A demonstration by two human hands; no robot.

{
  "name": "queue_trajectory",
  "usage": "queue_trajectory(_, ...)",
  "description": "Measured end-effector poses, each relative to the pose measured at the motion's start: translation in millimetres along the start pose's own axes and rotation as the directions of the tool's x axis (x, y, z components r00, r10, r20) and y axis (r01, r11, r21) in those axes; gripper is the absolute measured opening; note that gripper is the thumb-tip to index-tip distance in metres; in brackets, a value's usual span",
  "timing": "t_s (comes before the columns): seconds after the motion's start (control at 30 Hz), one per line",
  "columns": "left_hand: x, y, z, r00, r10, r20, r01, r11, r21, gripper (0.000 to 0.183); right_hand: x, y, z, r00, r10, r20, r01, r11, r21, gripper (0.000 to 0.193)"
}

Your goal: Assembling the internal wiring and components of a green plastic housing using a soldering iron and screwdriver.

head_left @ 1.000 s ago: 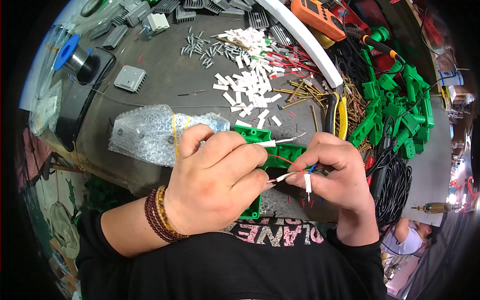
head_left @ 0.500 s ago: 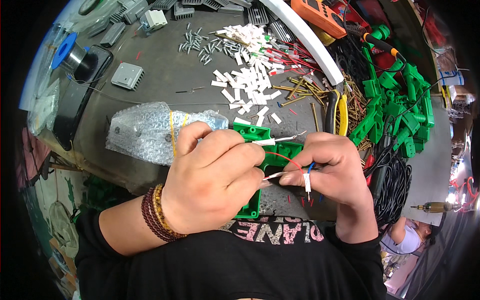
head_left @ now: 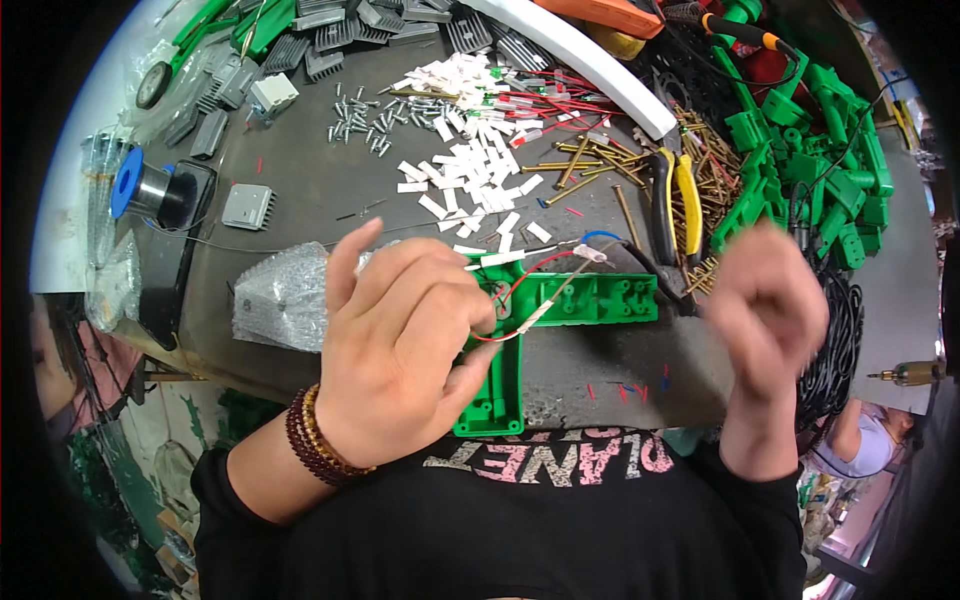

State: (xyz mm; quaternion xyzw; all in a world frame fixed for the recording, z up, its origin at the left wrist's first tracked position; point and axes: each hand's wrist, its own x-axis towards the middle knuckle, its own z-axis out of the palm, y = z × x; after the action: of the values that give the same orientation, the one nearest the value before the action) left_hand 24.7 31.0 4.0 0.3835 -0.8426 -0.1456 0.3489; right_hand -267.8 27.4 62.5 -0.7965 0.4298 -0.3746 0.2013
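Note:
My left hand (head_left: 405, 340) hovers over a green plastic housing (head_left: 635, 300), thumb and forefinger pinched on a thin red wire (head_left: 484, 338). Slanting up from that wire is a white sleeve (head_left: 533, 318), and a thin lead continues to another white sleeve (head_left: 590, 254) beside a blue wire (head_left: 602, 235). A further white sleeve (head_left: 500, 260) lies across the housing's upper edge. My right hand (head_left: 765, 310) is raised to the right of the housing, apart from the wires. Motion smears its fingers, so I cannot tell whether they hold anything.
Yellow-and-black pliers (head_left: 688, 205) lie beyond the housing among long brass screws (head_left: 715, 165). White sleeves (head_left: 470, 170) and short silver screws (head_left: 365, 118) are scattered farther back. Green parts (head_left: 820, 150) and black cable (head_left: 838, 340) crowd the right; a bubble-wrapped package (head_left: 280, 300) sits left.
My right hand has let go of the wires and swung right, away from the housing. The left hand stays at the wires, its forefinger and thumb showing more plainly. The head view has shifted slightly.

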Motion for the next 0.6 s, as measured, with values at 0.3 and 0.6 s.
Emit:
queue_trajectory(0.3,3,-5,-21,0.995,0.035,0.098,-0.004,0.956,-0.295,0.064,-8,-41,105,0.938,-0.203,0.28,0.273,0.932,-0.239,0.016)
queue_trajectory(0.6,31,-11,-49,0.88,0.141,0.454,-0.176,0.984,0.036,0.039,-3,-43,112,0.957,-0.171,0.236,0.252,0.892,-0.375,0.01)
